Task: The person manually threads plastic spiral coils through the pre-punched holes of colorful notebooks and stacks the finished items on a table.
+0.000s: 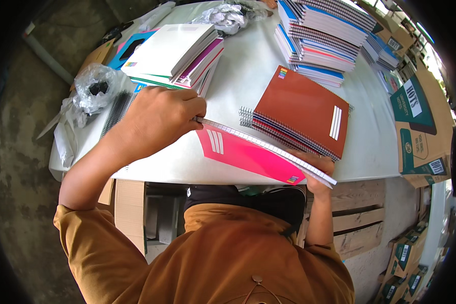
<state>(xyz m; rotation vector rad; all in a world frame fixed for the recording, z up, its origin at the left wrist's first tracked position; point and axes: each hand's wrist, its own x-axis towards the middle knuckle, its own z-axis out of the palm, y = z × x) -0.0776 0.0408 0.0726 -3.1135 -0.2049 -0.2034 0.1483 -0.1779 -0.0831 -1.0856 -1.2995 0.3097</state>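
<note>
A bright pink-covered notebook (pixel 248 157) is held up on its edge over the front of the table. Along its upper white edge runs a row of small marks like punched holes. My left hand (pixel 159 119) pinches its left end between bent fingers and thumb. Its right end is gripped by my right hand (pixel 316 169), whose fingers are partly hidden behind it. Just beyond the notebook lies a stack of wire-bound notebooks, topped by one with a reddish-brown cover (pixel 304 109). Coils stick out at both sides of that stack.
A white-covered table (pixel 375 131) carries a pile of white-topped books (pixel 169 48) at back left and tall stacks of spiral notebooks (pixel 324 38) at back right. Crumpled plastic (pixel 93 91) and black coils (pixel 117 111) lie at left. Cardboard boxes (pixel 423 126) stand at right.
</note>
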